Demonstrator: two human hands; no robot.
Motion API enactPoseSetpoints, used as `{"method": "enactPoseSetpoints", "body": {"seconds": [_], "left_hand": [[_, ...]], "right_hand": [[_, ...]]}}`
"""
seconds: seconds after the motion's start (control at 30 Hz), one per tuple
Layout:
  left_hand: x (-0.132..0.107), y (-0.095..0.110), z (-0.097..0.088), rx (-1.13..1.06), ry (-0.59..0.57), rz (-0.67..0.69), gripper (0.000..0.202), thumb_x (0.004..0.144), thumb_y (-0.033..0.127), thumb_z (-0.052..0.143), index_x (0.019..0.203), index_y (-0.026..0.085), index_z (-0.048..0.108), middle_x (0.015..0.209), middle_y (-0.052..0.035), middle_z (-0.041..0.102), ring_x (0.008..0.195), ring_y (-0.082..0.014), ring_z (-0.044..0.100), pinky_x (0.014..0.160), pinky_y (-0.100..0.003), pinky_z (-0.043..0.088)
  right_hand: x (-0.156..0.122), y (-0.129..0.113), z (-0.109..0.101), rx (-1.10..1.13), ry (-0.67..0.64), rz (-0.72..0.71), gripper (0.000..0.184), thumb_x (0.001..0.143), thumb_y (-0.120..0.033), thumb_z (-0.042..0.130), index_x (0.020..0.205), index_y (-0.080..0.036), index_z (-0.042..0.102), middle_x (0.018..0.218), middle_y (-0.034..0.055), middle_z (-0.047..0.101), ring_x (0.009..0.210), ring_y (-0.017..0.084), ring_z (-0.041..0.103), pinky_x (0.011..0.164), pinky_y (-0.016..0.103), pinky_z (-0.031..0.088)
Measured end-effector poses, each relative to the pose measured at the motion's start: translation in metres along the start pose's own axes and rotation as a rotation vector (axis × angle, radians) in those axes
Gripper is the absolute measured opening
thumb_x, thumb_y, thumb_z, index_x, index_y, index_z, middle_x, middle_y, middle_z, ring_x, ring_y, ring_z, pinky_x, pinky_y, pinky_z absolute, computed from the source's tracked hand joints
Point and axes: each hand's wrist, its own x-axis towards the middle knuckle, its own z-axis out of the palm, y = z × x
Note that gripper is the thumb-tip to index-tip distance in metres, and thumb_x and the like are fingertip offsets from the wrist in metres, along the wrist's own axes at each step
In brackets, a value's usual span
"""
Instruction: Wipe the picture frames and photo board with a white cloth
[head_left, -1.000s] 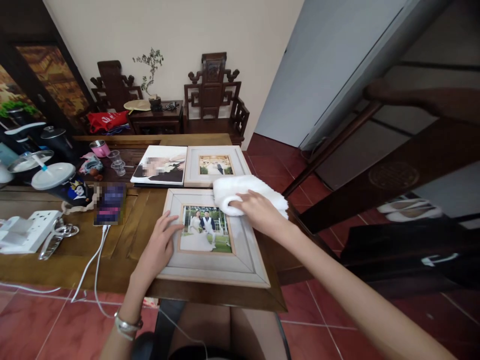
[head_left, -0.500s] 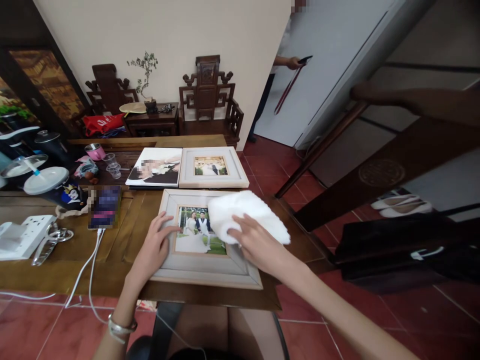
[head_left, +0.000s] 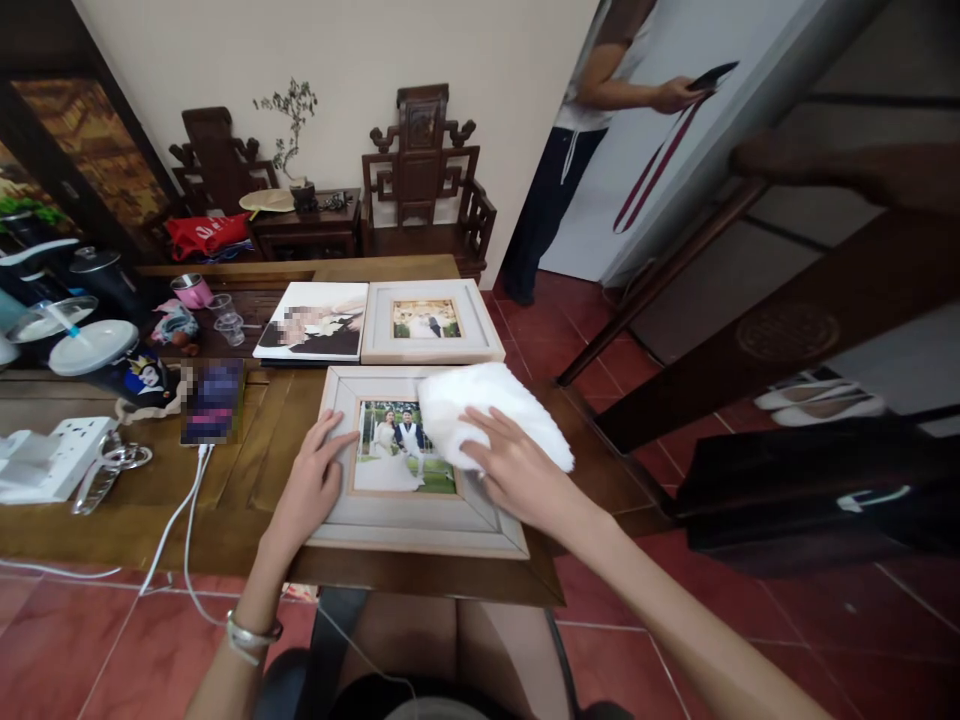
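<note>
A pale wooden picture frame (head_left: 420, 535) lies flat on the brown table in front of me, with a photo (head_left: 401, 450) of a couple in wedding dress inside it. My left hand (head_left: 315, 470) rests on the frame's left border, its fingers stretched out and holding nothing. A fluffy white cloth (head_left: 525, 410) covers the upper right part of the frame and the photo's right edge. My right hand (head_left: 517, 465) presses on this cloth, fingers bent over its lower left part. Whether the fingertips pinch it is hard to see.
Behind lie a second frame (head_left: 431, 350) and a photo album (head_left: 311, 340). Cups (head_left: 94, 350), a phone (head_left: 212, 400) on a white cable and a power strip (head_left: 60, 460) stand left. A person (head_left: 600, 110) holding a dark object with a red strap is by the door.
My view has shifted slightly, and more of the person by the door shows. My right hand and the cloth stay at nearly the same place on the frame; my left hand remains on its border.
</note>
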Motion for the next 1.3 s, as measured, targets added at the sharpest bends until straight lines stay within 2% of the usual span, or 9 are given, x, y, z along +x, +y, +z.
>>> {"method": "enactPoseSetpoints", "body": {"seconds": [0.27, 0.53, 0.63, 0.8, 0.93, 1.0, 1.1, 1.2, 1.3], "left_hand": [[0.002, -0.002, 0.002, -0.023, 0.016, 0.028, 0.049, 0.087, 0.003, 0.033, 0.124, 0.018, 0.06, 0.143, -0.0105, 0.05, 0.144, -0.022, 0.031, 0.117, -0.05, 0.029], [0.002, -0.001, 0.004, -0.026, 0.037, 0.003, 0.043, 0.092, 0.009, 0.034, 0.126, 0.019, 0.058, 0.146, -0.0107, 0.046, 0.143, -0.0222, 0.032, 0.117, -0.05, 0.029], [0.004, -0.005, 0.002, 0.011, 0.034, 0.022, 0.04, 0.093, 0.011, 0.037, 0.126, 0.019, 0.058, 0.141, -0.011, 0.051, 0.141, -0.0221, 0.036, 0.117, -0.05, 0.031], [0.004, -0.012, 0.002, 0.032, 0.006, 0.086, 0.046, 0.09, 0.006, 0.033, 0.132, 0.013, 0.053, 0.144, -0.0161, 0.047, 0.143, -0.0225, 0.031, 0.118, -0.05, 0.028], [0.006, -0.01, 0.005, 0.02, -0.078, 0.046, 0.055, 0.086, 0.0, 0.031, 0.136, 0.016, 0.049, 0.15, -0.0129, 0.041, 0.147, -0.0231, 0.023, 0.117, -0.054, 0.026], [0.008, -0.008, 0.005, 0.023, -0.088, 0.024, 0.056, 0.085, -0.001, 0.031, 0.135, 0.017, 0.05, 0.149, -0.0115, 0.042, 0.146, -0.0235, 0.024, 0.116, -0.055, 0.027], [0.01, -0.008, 0.006, 0.02, -0.068, 0.015, 0.056, 0.084, 0.0, 0.033, 0.134, 0.018, 0.051, 0.147, -0.0114, 0.046, 0.145, -0.0239, 0.027, 0.115, -0.056, 0.028], [0.011, -0.01, 0.007, 0.012, -0.049, 0.014, 0.056, 0.084, 0.001, 0.034, 0.134, 0.018, 0.052, 0.146, -0.0114, 0.047, 0.144, -0.0243, 0.029, 0.115, -0.056, 0.029], [0.013, -0.013, 0.009, 0.006, -0.024, 0.018, 0.055, 0.085, 0.002, 0.034, 0.135, 0.017, 0.051, 0.146, -0.0122, 0.048, 0.143, -0.0238, 0.031, 0.116, -0.054, 0.029]], "right_hand": [[-0.057, -0.067, -0.034, 0.062, -0.072, -0.005, 0.04, 0.06, 0.001, 0.051, 0.092, -0.015, 0.068, 0.122, 0.0216, 0.065, 0.124, 0.032, 0.054, 0.104, 0.048, 0.046], [0.0, -0.126, 0.002, 0.006, -0.016, -0.119, 0.012, 0.084, -0.014, 0.055, 0.088, -0.016, 0.067, 0.121, 0.0232, 0.064, 0.119, 0.034, 0.057, 0.106, 0.051, 0.041], [0.003, -0.135, 0.013, -0.047, 0.057, -0.108, 0.01, 0.086, -0.016, 0.056, 0.084, -0.016, 0.066, 0.118, 0.023, 0.066, 0.115, 0.032, 0.061, 0.102, 0.048, 0.045], [-0.036, -0.102, -0.003, -0.027, 0.068, -0.084, 0.012, 0.079, -0.007, 0.059, 0.077, -0.016, 0.068, 0.114, 0.0228, 0.069, 0.112, 0.033, 0.063, 0.098, 0.046, 0.05], [-0.046, -0.055, -0.034, 0.097, -0.074, 0.04, 0.04, 0.069, 0.008, 0.048, 0.093, -0.016, 0.069, 0.137, 0.0173, 0.055, 0.125, 0.028, 0.054, 0.098, 0.042, 0.051], [-0.03, -0.03, -0.041, 0.099, 0.005, 0.114, 0.047, 0.07, 0.009, 0.043, 0.102, -0.016, 0.068, 0.15, 0.0143, 0.042, 0.134, 0.029, 0.043, 0.103, 0.046, 0.047], [0.013, 0.0, -0.032, -0.055, 0.169, 0.194, 0.045, 0.073, 0.011, 0.039, 0.096, -0.013, 0.069, 0.151, 0.0141, 0.039, 0.142, 0.033, 0.028, 0.112, 0.058, 0.034], [0.053, 0.013, -0.009, -0.14, 0.057, 0.18, 0.043, 0.076, 0.01, 0.043, 0.102, -0.011, 0.07, 0.147, 0.0177, 0.044, 0.142, 0.035, 0.027, 0.113, 0.058, 0.03], [0.066, 0.008, 0.009, -0.163, -0.122, 0.109, 0.046, 0.073, 0.01, 0.048, 0.109, -0.009, 0.069, 0.142, 0.0212, 0.05, 0.138, 0.036, 0.035, 0.112, 0.055, 0.032]]}}
